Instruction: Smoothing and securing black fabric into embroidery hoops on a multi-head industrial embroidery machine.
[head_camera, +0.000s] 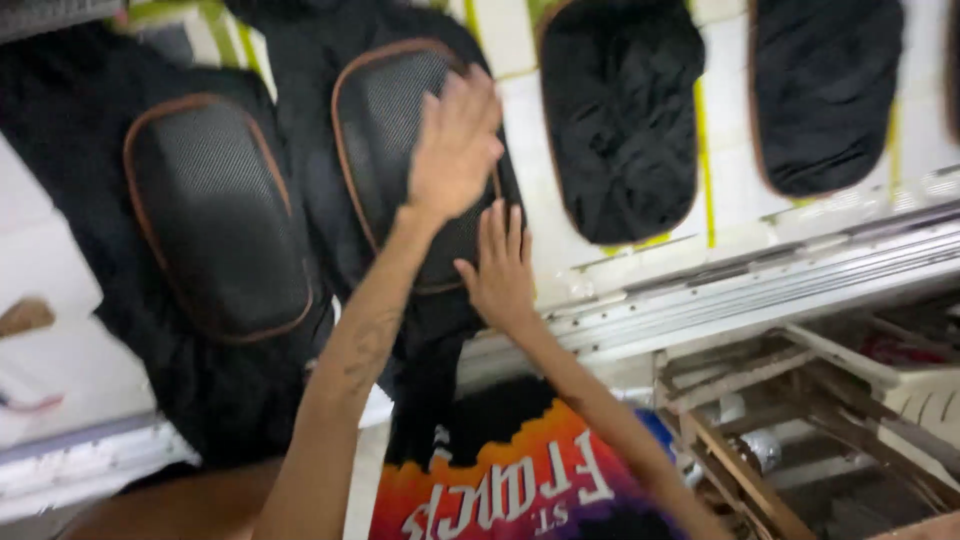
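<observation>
Smoothing looks to be the step in hand. Left hand (455, 145) lies flat and released on the middle mesh panel (400, 140); right hand (500, 268), fingers spread, presses its near edge on the bench (730, 190). Next, careful flattening seems needed.

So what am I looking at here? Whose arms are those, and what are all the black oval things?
There is one picture, taken by a camera worn on a person's head, looking down at their own two bare arms. No machine is doing the work, just hands. The left hand is raised over a black mesh oval pad with a brown rim, its fingers spread. The right hand lies flat, palm down, near that pad's lower edge. Neither hand holds anything. A second black mesh pad lies to the left on black cloth. Further right, two plain black fabric ovals rest on a white table. At the bottom you see the person's colourful shirt.
</observation>
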